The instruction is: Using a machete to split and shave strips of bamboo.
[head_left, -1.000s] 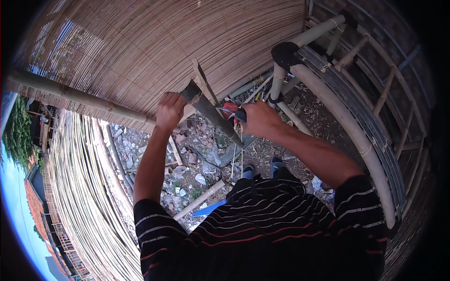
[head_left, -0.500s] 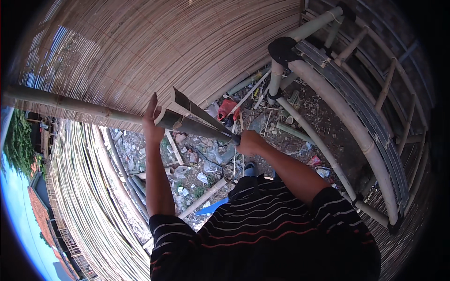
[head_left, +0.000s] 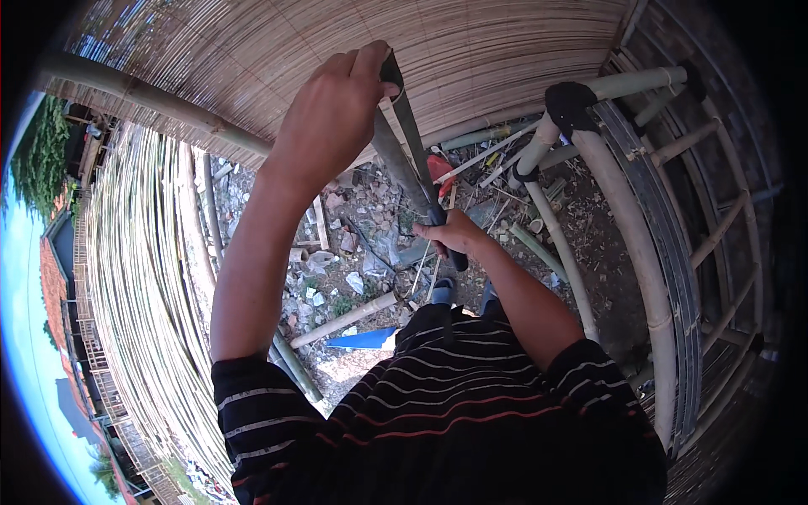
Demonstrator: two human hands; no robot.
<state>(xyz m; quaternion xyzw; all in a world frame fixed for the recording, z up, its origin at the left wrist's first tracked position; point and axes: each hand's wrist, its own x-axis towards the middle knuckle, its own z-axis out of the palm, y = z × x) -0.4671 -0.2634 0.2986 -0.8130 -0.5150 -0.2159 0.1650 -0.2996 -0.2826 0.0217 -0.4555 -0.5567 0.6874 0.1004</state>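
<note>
My left hand (head_left: 337, 118) is raised and closed round the upper end of a long, dark, narrow strip (head_left: 411, 139); its thumb presses the near side. The strip looks like split bamboo or a blade; I cannot tell which. It slants down to a black, handle-like end (head_left: 455, 257). My right hand (head_left: 461, 234) is wrapped loosely round that black part, with the thumb sticking out to the left. A bamboo pole (head_left: 396, 160) stands right behind the strip, partly covered by my left hand and the strip.
A bamboo frame with black-wrapped joints (head_left: 572, 108) stands on the right. A slatted bamboo screen (head_left: 497, 50) spans the back, crossed by a horizontal bamboo pole (head_left: 160, 99). Split bamboo (head_left: 139, 278) is stacked at left. Rubble, a red bag (head_left: 440, 167) and a blue piece (head_left: 362, 339) litter the ground.
My left hand has moved up and nearer, from beside the horizontal pole to the strip's upper end, and closed on it. The strip now stands steeper. My right hand has shifted slightly right.
</note>
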